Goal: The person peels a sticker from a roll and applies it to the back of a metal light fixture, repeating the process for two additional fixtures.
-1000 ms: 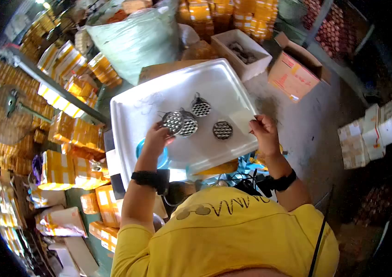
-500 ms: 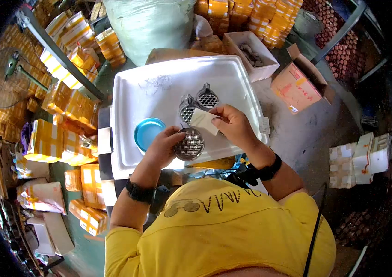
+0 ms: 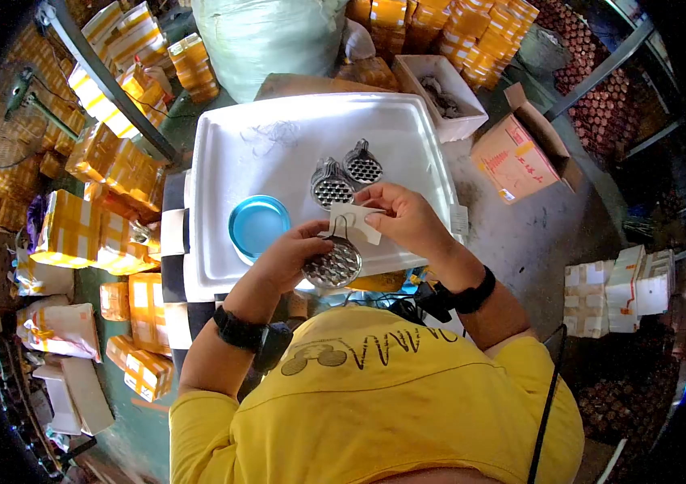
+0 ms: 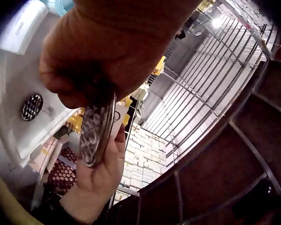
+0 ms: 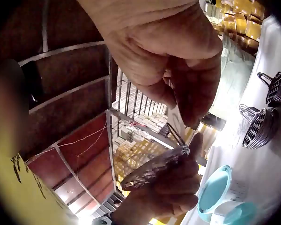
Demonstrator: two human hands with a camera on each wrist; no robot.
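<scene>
L hand [image 3: 288, 255] is pinching a round metal disc [image 3: 332, 268] by its edge, w/ the patterned face showing in head view; R hand [image 3: 409, 219] is pinching a small white card [image 3: 370, 229] just above it. Disc is being held near the front edge of the white tray [image 3: 407, 133]. Its wire loop [image 5: 177, 136] is overlapping the card in head view; can't tell if it's going thru or only crossing. L wrist view is showing the disc nearly edge-on, L fingertips lost in shadow; R wrist view is hiding most of the card behind R fingers.

Two stacks of similar discs, a nearer [image 3: 332, 187] & a farther one [image 3: 363, 165], are sitting close together on the tray; lower discs are covered, so no count. Blue round dish [image 3: 260, 228] is standing L of them, near L hand. Behind, a big pale bag [image 3: 270, 48] is being cut off at top; contents of the whitish box [image 3: 474, 121] are staying unclear.
</scene>
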